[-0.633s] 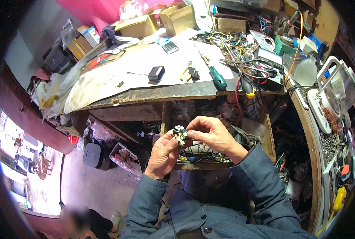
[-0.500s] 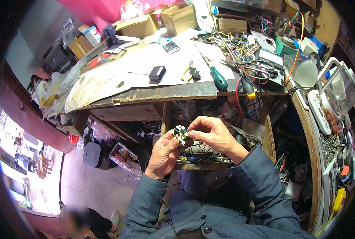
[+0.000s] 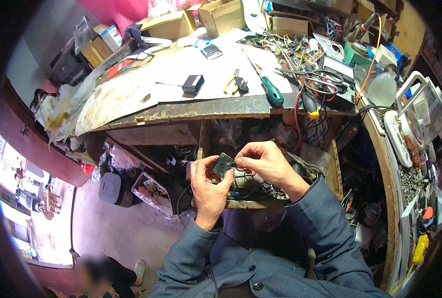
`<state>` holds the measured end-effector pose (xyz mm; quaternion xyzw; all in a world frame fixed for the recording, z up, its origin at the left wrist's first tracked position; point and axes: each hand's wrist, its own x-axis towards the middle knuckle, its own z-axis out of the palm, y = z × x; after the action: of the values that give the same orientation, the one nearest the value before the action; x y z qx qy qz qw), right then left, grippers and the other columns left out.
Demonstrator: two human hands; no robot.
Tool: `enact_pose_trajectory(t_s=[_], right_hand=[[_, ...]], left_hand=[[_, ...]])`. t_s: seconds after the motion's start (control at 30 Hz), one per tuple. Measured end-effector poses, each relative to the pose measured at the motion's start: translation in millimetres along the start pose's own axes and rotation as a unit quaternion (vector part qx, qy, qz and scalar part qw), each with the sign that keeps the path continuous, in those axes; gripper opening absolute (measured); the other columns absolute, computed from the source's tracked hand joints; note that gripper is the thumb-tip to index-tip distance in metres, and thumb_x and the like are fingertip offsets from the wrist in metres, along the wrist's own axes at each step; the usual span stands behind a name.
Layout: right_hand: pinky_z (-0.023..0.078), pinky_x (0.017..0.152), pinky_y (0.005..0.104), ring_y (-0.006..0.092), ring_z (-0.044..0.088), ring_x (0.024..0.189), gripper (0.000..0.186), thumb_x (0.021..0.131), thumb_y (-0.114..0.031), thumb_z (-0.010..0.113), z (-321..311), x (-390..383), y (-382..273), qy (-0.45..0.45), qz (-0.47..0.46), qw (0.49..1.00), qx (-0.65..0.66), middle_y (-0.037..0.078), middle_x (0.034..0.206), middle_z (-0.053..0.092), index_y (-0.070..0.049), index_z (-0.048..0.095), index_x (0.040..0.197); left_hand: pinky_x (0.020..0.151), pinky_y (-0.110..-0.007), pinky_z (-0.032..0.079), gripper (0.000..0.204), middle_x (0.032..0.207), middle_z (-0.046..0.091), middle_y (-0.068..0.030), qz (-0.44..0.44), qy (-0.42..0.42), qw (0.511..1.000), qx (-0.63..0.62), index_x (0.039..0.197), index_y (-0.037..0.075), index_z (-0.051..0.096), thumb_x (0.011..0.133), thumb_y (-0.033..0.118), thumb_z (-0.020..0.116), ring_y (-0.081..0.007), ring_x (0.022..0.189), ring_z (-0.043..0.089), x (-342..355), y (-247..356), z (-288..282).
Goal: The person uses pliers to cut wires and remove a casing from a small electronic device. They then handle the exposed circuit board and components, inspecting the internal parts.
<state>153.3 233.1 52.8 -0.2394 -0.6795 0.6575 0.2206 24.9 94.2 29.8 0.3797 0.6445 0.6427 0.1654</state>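
A small green circuit board [image 3: 224, 165] is held up over the open drawer, its flat green face toward me. My left hand [image 3: 208, 187] grips it by the edges between thumb and fingers. From the other side my right hand [image 3: 266, 165] pinches at the board's right edge, thumb and forefinger together. Whether a thin wire is also between those right fingertips is too small to tell. Beneath both hands, the wooden drawer [image 3: 253, 204] contains tangled wires and loose parts.
On the bench's white sheet [image 3: 131, 102] lie a black box-shaped adapter [image 3: 193, 85], yellow-handled pliers [image 3: 231, 83] and a green screwdriver [image 3: 272, 92]. Test leads, a meter [image 3: 337, 72] and heaped wires crowd the right. A bin [image 3: 115, 189] stands on the floor; another person sits lower left.
The circuit board has been turned over: its component side faced me before, now its flat green side does. My left hand has rolled with it; my right hand stays near its edge.
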Motion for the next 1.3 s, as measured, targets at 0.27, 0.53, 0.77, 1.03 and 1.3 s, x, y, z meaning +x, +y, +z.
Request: enact_pose_trajectory(t_s=[0.27,0.53,0.77,1.03,1.3], right_hand=[[0.048,0.058,0.0217,0.0053,0.059,0.065,0.015,0.095,-0.013,0.071,-1,0,-2,-0.028,0.052,0.998,-0.004,0.001,0.080,0.069,0.001,0.072,0.098],[0.046,0.055,0.0215,0.0051,0.057,0.063,0.013,0.096,-0.015,0.069,-2,5,9,-0.026,0.074,0.997,0.008,0.001,0.081,0.068,-0.002,0.069,0.095],[0.042,0.051,0.0239,0.0060,0.053,0.058,0.014,0.092,-0.016,0.067,-2,7,14,-0.030,0.075,0.994,0.080,-0.002,0.070,0.063,-0.004,0.070,0.089],[0.045,0.055,0.0230,0.0059,0.055,0.062,0.011,0.095,-0.014,0.068,-8,4,3,-0.025,0.081,0.988,0.128,-0.002,0.077,0.066,-0.005,0.070,0.090],[0.045,0.056,0.0231,0.0064,0.056,0.064,0.012,0.096,-0.016,0.070,-7,5,6,-0.060,0.051,0.988,0.134,-0.002,0.078,0.066,-0.004,0.069,0.093]], left_hand=[[0.086,-0.026,0.053,0.047,0.116,0.053,-0.0061,0.062,0.022,0.992,0.108,0.124,-0.003,0.062,0.081,-0.005,0.079,-0.0140,0.099,0.061,-3,7,2],[0.088,-0.027,0.052,0.057,0.119,0.053,-0.0074,0.046,0.021,0.995,0.090,0.134,-0.003,0.056,0.080,-0.006,0.077,-0.0146,0.102,0.060,-3,10,4],[0.087,-0.026,0.052,0.058,0.119,0.054,-0.0070,0.072,0.013,0.994,0.087,0.136,-0.002,0.054,0.083,-0.005,0.076,-0.0135,0.099,0.059,-1,3,3],[0.083,-0.026,0.053,0.051,0.117,0.061,-0.0081,-0.054,-0.041,0.986,-0.155,0.138,-0.004,0.052,0.091,0.001,0.072,-0.0110,0.095,0.060,7,-2,-18],[0.080,-0.029,0.057,0.027,0.107,0.070,-0.0100,-0.087,-0.067,0.972,-0.207,0.122,-0.005,0.065,0.098,0.007,0.067,-0.0150,0.087,0.068,11,-10,-25]])
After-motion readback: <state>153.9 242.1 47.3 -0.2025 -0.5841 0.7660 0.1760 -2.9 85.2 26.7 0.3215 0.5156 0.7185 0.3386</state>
